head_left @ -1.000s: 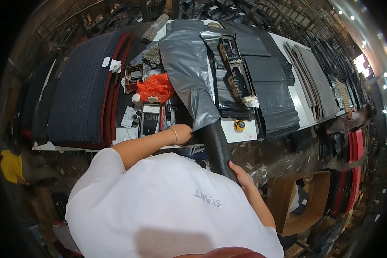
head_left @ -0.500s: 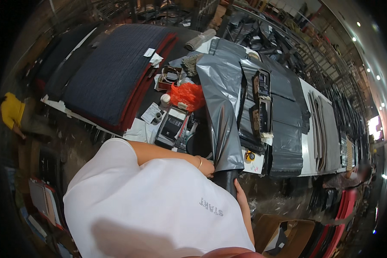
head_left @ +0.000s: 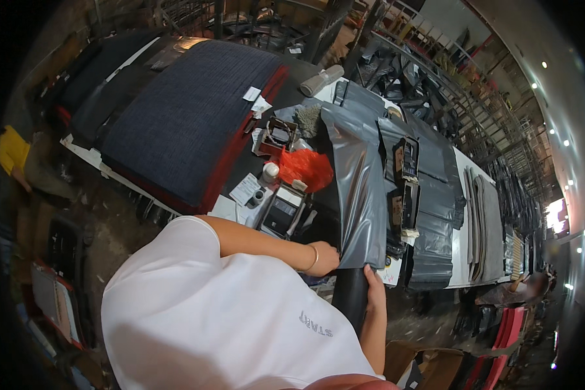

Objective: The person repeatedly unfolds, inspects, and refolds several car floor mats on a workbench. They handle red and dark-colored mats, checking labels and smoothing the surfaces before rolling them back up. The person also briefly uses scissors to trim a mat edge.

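Observation:
A long grey plastic bag (head_left: 357,188) lies over the table edge, its near end pulled over a black rolled-up mat (head_left: 350,296) that slants down against my body. My left hand (head_left: 326,257), a bangle on its wrist, is closed on the left corner of the bag's mouth. On the other side, my right hand (head_left: 374,286) grips the bag's right edge with its upper fingers and lies along the mat's side. The far part of the mat is hidden inside the bag.
Left on the table are a stack of dark blue mats (head_left: 188,117), a red plastic bag (head_left: 305,170), a white cup (head_left: 270,171) and a black box-shaped device (head_left: 281,211). Flat grey bags (head_left: 429,221) and grey mats (head_left: 484,224) lie to the right. An open carton (head_left: 429,364) stands below.
The view has shifted, so the table's things appear further right and lower. My right hand has come up to the bag's mouth, and more of the black mat shows below it.

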`<control>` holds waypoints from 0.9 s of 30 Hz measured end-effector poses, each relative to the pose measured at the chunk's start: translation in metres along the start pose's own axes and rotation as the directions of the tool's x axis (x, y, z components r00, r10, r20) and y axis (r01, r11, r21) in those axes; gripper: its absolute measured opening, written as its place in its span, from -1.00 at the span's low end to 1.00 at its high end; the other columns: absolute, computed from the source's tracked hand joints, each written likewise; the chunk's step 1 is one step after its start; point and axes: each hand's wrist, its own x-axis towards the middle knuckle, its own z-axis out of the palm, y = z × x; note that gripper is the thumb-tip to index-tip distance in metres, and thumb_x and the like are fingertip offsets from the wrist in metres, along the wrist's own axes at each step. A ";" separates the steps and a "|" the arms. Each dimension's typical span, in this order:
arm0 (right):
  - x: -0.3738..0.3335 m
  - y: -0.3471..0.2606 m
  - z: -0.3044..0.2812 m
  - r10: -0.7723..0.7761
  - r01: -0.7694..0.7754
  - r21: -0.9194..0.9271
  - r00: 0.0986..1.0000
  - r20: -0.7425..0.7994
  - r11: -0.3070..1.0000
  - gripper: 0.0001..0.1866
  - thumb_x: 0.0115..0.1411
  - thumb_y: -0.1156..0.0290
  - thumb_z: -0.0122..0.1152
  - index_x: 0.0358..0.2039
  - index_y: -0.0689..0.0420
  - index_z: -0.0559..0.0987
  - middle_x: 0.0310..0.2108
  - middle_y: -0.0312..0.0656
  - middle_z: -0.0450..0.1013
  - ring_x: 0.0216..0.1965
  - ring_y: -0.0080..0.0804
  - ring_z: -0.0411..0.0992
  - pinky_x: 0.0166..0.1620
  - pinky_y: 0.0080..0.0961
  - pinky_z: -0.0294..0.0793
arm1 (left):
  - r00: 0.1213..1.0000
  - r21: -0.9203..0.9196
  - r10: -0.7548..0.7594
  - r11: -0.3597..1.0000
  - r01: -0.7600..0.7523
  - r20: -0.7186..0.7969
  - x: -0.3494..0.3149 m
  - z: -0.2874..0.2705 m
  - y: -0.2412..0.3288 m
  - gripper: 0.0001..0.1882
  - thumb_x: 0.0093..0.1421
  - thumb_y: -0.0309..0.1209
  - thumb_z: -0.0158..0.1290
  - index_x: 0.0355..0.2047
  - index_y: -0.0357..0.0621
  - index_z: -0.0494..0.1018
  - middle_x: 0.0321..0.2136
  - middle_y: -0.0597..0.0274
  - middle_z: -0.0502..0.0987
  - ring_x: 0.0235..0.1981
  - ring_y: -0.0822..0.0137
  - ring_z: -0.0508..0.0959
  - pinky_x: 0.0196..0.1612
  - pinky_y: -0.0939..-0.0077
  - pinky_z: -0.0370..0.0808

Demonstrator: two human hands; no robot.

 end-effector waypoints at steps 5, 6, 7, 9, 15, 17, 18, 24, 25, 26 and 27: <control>0.028 -0.087 0.104 -0.277 0.277 -0.010 0.960 -0.042 0.961 -0.19 0.27 -0.04 0.43 0.21 0.46 0.46 0.09 -0.01 0.53 0.04 -0.29 0.53 0.12 -0.43 0.49 | 0.913 -0.067 -0.166 0.986 0.152 -0.373 -0.074 -0.049 -0.072 -0.75 0.23 -0.35 0.08 -0.27 -0.26 0.65 -0.20 -0.11 0.62 -0.07 -0.06 0.62 -0.03 0.02 0.60; 0.024 -0.116 0.140 -0.361 0.360 0.052 0.933 -0.005 0.931 -0.22 0.28 -0.05 0.41 0.20 0.42 0.48 0.06 -0.04 0.55 0.01 -0.32 0.54 0.11 -0.43 0.49 | 0.876 -0.050 -0.167 0.985 0.162 -0.452 -0.087 -0.055 -0.096 -0.76 0.23 -0.35 0.08 -0.28 -0.26 0.65 -0.24 -0.09 0.63 -0.12 -0.07 0.63 -0.06 0.01 0.59; 0.029 -0.144 0.171 -0.408 0.403 0.079 0.910 0.070 0.912 -0.27 0.30 -0.03 0.39 0.20 0.38 0.51 0.02 -0.08 0.58 -0.02 -0.35 0.56 0.09 -0.42 0.51 | 0.801 -0.227 -0.333 0.941 0.250 -0.498 -0.107 -0.072 -0.112 -0.76 0.25 -0.36 0.06 -0.31 -0.27 0.65 -0.27 -0.05 0.63 -0.17 -0.06 0.63 -0.05 0.03 0.57; 0.038 -0.195 0.240 -0.430 0.419 0.131 0.901 0.066 0.898 -0.36 0.34 0.02 0.35 0.18 0.32 0.53 0.00 -0.10 0.60 -0.07 -0.33 0.60 0.03 -0.41 0.56 | 0.842 0.309 -0.077 0.909 0.279 -0.534 -0.157 -0.116 -0.160 -0.73 0.25 -0.35 0.04 -0.35 -0.24 0.68 -0.27 -0.03 0.62 -0.15 -0.02 0.60 -0.07 0.09 0.59; 0.092 -0.287 0.452 -0.548 0.419 0.419 0.797 0.256 0.805 -0.27 0.29 -0.06 0.40 0.21 0.29 0.49 -0.05 -0.12 0.60 -0.13 -0.36 0.60 -0.06 -0.41 0.60 | 0.356 -0.381 -0.491 0.861 0.337 -0.795 -0.311 -0.216 -0.283 -0.72 0.28 -0.38 -0.04 -0.24 -0.34 0.59 -0.21 -0.28 0.60 -0.09 -0.24 0.59 0.01 -0.07 0.54; 0.088 -0.282 0.534 -0.601 0.513 0.354 0.770 0.213 0.782 -0.15 0.24 -0.09 0.45 0.26 0.36 0.45 0.08 -0.05 0.56 0.01 -0.27 0.55 0.10 -0.36 0.52 | 0.328 -0.362 -0.472 0.867 0.344 -0.818 -0.380 -0.207 -0.324 -0.69 0.32 -0.36 -0.10 -0.14 -0.33 0.53 -0.17 -0.31 0.61 -0.04 -0.30 0.56 0.05 -0.10 0.49; 0.079 -0.271 0.578 -0.592 0.523 0.315 0.782 0.193 0.792 -0.11 0.22 -0.11 0.45 0.27 0.39 0.44 0.13 -0.01 0.53 0.06 -0.22 0.53 0.15 -0.34 0.47 | 0.325 -0.374 -0.511 0.837 0.400 -0.796 -0.417 -0.191 -0.345 -0.67 0.34 -0.34 -0.10 -0.15 -0.36 0.54 -0.15 -0.33 0.61 -0.04 -0.31 0.56 0.08 -0.09 0.48; 0.098 -0.119 0.717 -0.518 0.532 -0.282 0.846 0.129 0.799 -0.16 0.27 -0.19 0.29 0.10 0.49 0.54 0.08 0.32 0.53 0.13 0.14 0.51 0.19 -0.17 0.44 | 0.496 -0.349 -0.858 0.508 0.787 -0.133 -0.543 -0.007 -0.407 -0.59 0.37 -0.23 -0.05 -0.09 -0.34 0.63 -0.03 -0.28 0.63 0.06 -0.19 0.61 0.17 0.00 0.52; 0.096 -0.110 0.712 -0.427 0.395 -0.481 0.903 0.048 0.782 -0.21 0.31 -0.15 0.24 0.04 0.51 0.56 0.07 0.42 0.51 0.12 0.27 0.50 0.17 -0.14 0.45 | 0.344 -0.552 -0.907 0.420 0.721 -0.241 -0.534 0.006 -0.386 -0.61 0.36 -0.25 -0.06 -0.09 -0.31 0.63 -0.03 -0.25 0.63 0.06 -0.19 0.61 0.17 0.00 0.52; 0.097 -0.111 0.710 -0.507 0.450 -0.512 0.861 0.032 0.732 -0.26 0.34 -0.11 0.21 0.00 0.50 0.58 0.03 0.43 0.51 0.10 0.32 0.49 0.16 -0.12 0.45 | 0.361 -0.540 -0.875 0.483 0.689 -0.321 -0.533 0.014 -0.383 -0.63 0.34 -0.28 -0.05 -0.12 -0.30 0.63 -0.05 -0.22 0.63 0.05 -0.18 0.61 0.16 -0.02 0.51; 0.106 -0.098 0.705 -0.569 0.484 -0.539 0.822 0.010 0.689 -0.31 0.36 -0.08 0.18 -0.03 0.48 0.60 -0.01 0.43 0.51 0.08 0.37 0.47 0.14 -0.09 0.45 | 0.403 -0.531 -0.867 0.498 0.685 -0.293 -0.530 0.013 -0.374 -0.64 0.34 -0.29 -0.06 -0.14 -0.30 0.62 -0.08 -0.21 0.64 0.05 -0.18 0.60 0.16 -0.01 0.51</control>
